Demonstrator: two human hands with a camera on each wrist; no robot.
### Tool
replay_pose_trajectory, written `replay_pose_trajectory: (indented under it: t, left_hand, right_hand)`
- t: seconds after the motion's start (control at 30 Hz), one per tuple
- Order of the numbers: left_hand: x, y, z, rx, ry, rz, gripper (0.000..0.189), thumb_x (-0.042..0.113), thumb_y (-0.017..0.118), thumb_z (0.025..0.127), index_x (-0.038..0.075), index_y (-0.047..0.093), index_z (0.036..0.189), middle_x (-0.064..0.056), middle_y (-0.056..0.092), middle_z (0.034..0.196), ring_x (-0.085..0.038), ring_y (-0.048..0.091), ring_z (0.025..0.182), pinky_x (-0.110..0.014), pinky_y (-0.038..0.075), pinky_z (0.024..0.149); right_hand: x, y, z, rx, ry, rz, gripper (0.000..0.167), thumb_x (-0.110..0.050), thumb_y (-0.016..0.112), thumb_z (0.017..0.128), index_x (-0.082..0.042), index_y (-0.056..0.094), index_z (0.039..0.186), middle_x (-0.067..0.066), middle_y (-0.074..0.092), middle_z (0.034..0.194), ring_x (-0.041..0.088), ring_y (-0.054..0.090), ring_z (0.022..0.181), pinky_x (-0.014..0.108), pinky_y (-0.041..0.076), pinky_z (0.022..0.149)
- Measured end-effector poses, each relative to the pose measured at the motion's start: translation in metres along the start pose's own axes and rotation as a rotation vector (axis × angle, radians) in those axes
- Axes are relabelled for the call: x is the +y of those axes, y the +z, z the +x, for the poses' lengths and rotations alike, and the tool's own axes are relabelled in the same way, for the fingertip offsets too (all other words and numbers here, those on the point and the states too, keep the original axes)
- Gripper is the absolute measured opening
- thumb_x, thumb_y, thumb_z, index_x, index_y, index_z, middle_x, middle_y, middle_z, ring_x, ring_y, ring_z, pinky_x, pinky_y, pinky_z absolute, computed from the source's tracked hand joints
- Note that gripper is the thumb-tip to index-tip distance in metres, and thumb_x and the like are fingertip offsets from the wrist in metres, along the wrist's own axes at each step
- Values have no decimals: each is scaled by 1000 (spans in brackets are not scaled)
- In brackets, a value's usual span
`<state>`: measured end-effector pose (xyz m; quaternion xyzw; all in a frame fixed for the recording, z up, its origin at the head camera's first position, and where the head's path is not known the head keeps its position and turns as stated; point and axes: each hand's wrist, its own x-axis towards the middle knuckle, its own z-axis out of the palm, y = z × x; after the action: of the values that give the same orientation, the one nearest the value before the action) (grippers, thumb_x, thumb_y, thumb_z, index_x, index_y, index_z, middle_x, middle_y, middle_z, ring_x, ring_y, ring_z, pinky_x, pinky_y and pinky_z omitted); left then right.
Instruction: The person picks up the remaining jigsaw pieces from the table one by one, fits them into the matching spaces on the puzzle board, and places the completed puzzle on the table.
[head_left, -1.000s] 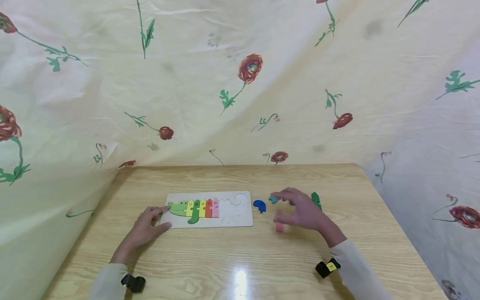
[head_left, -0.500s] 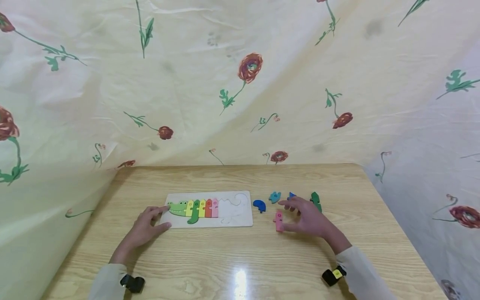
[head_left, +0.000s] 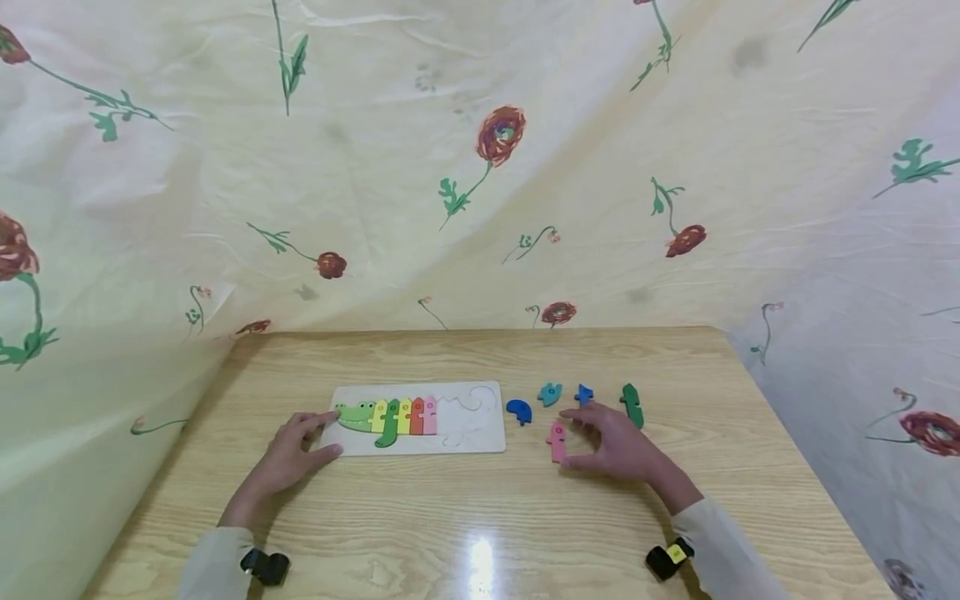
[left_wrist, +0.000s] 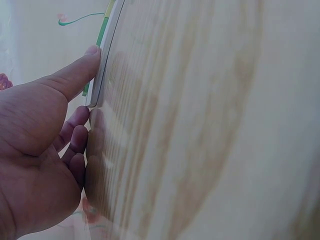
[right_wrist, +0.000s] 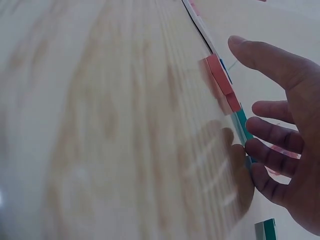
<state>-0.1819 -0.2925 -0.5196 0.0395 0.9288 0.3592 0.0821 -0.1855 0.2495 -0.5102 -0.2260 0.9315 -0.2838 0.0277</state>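
A pale puzzle board (head_left: 480,437) lies on the table with a crocodile picture partly filled in: a green head piece (head_left: 356,419), then yellow, green, red and pink body pieces. At its left end my left hand (head_left: 288,458) rests, index fingertip by the snout and thumb extended onto the near edge. In the left wrist view the thumb (left_wrist: 80,72) lies along the board's side, the other fingers bent loosely. My right hand (head_left: 615,446) hovers around a loose pink puzzle piece (head_left: 557,442), thumb near its lower end and fingers near its top, spread apart and not gripping it.
Loose pieces lie right of the board: a dark blue one (head_left: 519,411), a teal one (head_left: 550,394), a blue one (head_left: 583,393) partly behind the right hand, and a dark green one (head_left: 632,405). A floral cloth (head_left: 480,208) hangs behind the wooden table (head_left: 420,517).
My right hand has drawn back to the right and lowered beside the pink piece, uncovering it and the teal and blue pieces. The left hand and the board have stayed put.
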Motion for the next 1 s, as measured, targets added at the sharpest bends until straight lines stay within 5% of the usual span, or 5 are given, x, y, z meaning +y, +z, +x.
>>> replay_pose_trajectory:
  t: [0.57, 1.0]
  left_hand:
    - [-2, 1, 1, -4, -10, 0, 65, 38, 75, 94, 15, 52, 151, -20, 46, 141, -39, 45, 124, -61, 41, 99]
    - [-3, 1, 1, 17, 28, 12, 65, 37, 75, 93, 13, 53, 150, -22, 48, 140, -40, 47, 123, -62, 40, 99]
  right_hand:
    - [-6, 2, 0, -43, 45, -29, 79, -61, 85, 73, -13, 67, 133, 2, 62, 121, 20, 58, 108, 47, 51, 93]
    - [-3, 7, 3, -30, 41, -63, 74, -61, 86, 73, -14, 70, 128, -4, 60, 113, 12, 55, 98, 40, 52, 87]
